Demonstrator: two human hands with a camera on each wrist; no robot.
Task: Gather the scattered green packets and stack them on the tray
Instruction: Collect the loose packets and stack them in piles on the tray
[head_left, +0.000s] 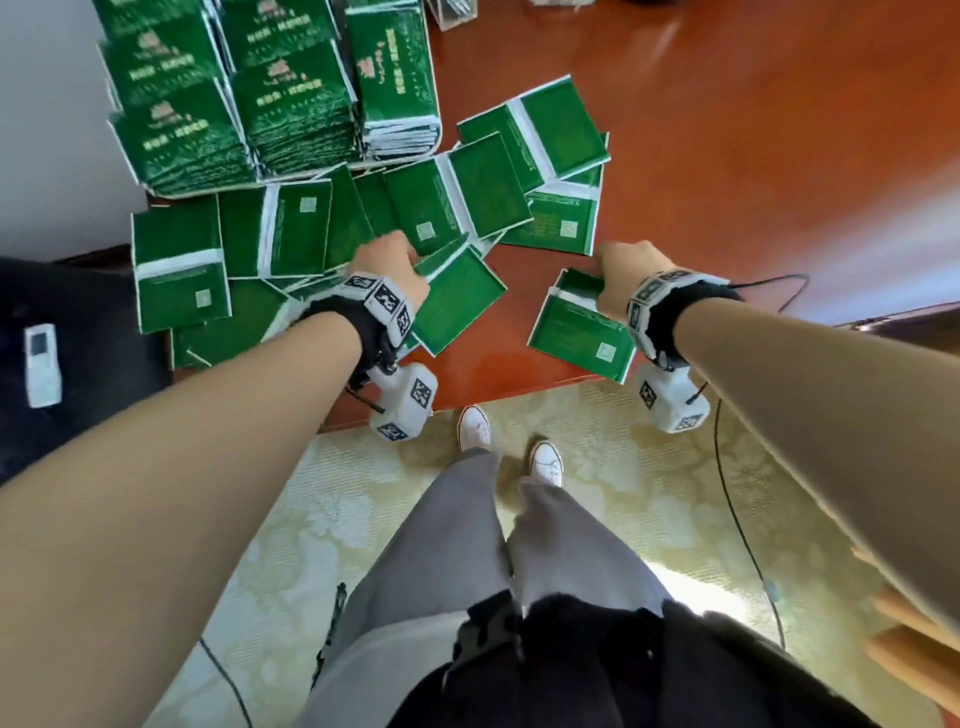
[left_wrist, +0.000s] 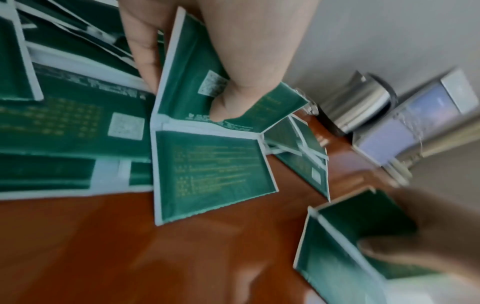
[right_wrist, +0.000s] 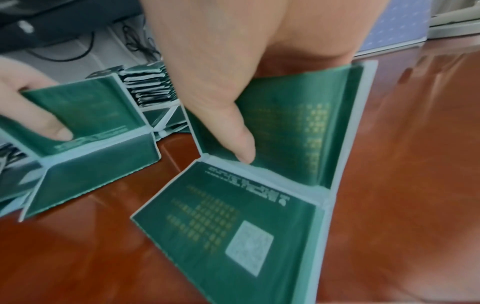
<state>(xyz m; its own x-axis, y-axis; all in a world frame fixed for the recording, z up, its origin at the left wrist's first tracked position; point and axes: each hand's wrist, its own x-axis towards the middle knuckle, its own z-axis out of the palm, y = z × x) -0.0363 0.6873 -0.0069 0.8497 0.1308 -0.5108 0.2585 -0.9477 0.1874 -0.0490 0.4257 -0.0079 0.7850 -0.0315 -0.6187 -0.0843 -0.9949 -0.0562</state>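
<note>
Several tall piles of green packets (head_left: 249, 88) fill the tray (head_left: 182, 193) at the table's far left. Loose twin packets (head_left: 488, 187) lie scattered in front of it, overlapping. My left hand (head_left: 400, 257) pinches one folded packet (head_left: 457, 301) by its upper half, thumb on the printed face (left_wrist: 221, 107). The lower half (left_wrist: 207, 168) hangs toward the table. My right hand (head_left: 605, 260) grips another packet (head_left: 582, 322) near the front edge, thumb (right_wrist: 233, 133) pressed by its white fold. That packet's lower half (right_wrist: 233, 216) rests on the wood.
The red-brown table (head_left: 727, 156) is bare to the right of the packets. Its front edge (head_left: 467, 402) runs just below my wrists. A white remote (head_left: 42, 364) lies on a dark surface at left. A black cable (head_left: 769, 291) trails from my right wrist.
</note>
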